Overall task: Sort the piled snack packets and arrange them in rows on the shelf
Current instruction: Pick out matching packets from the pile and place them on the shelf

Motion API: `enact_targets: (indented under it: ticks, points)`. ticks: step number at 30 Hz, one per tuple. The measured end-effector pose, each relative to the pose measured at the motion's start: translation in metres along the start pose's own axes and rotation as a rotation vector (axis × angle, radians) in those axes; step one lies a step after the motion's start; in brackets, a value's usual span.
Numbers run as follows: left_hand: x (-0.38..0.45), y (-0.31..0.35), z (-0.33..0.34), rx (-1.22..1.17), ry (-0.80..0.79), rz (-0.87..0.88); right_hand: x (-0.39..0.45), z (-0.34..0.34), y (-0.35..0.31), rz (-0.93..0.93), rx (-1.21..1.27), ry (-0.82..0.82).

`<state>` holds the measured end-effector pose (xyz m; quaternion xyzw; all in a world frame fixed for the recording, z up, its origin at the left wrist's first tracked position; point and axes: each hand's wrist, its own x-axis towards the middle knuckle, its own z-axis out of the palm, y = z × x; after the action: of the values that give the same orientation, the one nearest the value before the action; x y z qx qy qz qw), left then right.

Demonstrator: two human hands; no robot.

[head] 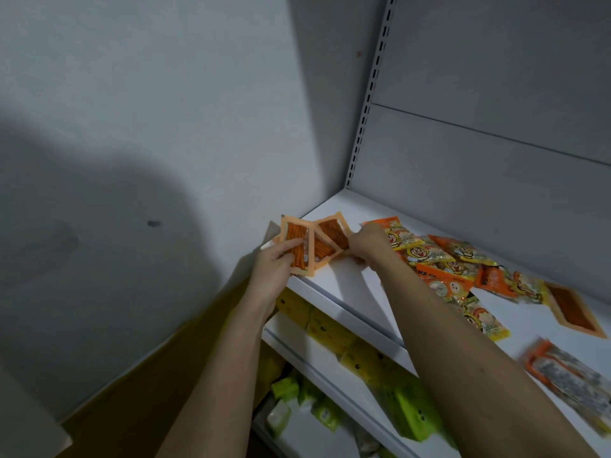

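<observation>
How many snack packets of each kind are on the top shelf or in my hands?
Clear stick packets: 4
Cartoon-face packets: at least 6, overlapping
Grey-filled packet: 1
Total: at least 11

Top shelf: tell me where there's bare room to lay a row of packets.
Bare white shelf lies between the orange packets at the left corner and the piled snack packets, though the right forearm crosses it. Another strip runs behind the pile along the back panel. The right side is crowded.
</observation>
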<state>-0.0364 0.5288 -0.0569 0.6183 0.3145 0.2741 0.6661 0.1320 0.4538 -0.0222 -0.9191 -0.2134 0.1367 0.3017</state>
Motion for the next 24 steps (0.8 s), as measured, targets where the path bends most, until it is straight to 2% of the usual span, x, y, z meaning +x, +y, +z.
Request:
enact_targets:
  ticks: [2,5,7,9,11,14,16,18,22,24]
  points:
    - [-0.003,-0.001,-0.003,-0.025,0.003,0.012,0.000,-0.014,0.005,-0.020,0.048,0.148]
    - [-0.006,-0.005,-0.006,-0.137,0.039,0.013,-0.006,-0.037,0.015,-0.084,0.291,0.311]
    - [-0.009,-0.003,-0.002,-0.212,0.054,0.008,-0.020,-0.042,0.014,-0.091,0.530,0.240]
    - [-0.010,0.000,0.005,-0.260,0.049,0.004,-0.033,-0.033,0.005,-0.081,0.756,0.096]
    - [-0.013,0.002,0.011,-0.304,0.039,0.009,-0.047,-0.019,-0.005,-0.092,0.812,-0.028]
    - [-0.018,-0.001,0.010,-0.338,0.044,0.077,-0.071,0.001,-0.011,-0.192,0.696,-0.234]
    - [-0.023,-0.004,0.001,-0.348,0.077,0.129,-0.077,0.008,-0.009,-0.303,0.518,-0.307]
    - [-0.027,-0.007,-0.010,-0.361,0.091,0.150,-0.071,0.012,-0.006,-0.349,0.353,-0.228]
    - [-0.036,-0.013,-0.024,-0.385,0.097,0.197,-0.043,0.018,-0.002,-0.353,0.126,0.076]
    - [-0.037,-0.015,-0.029,-0.371,0.096,0.209,-0.030,0.024,-0.004,-0.348,-0.045,0.130]
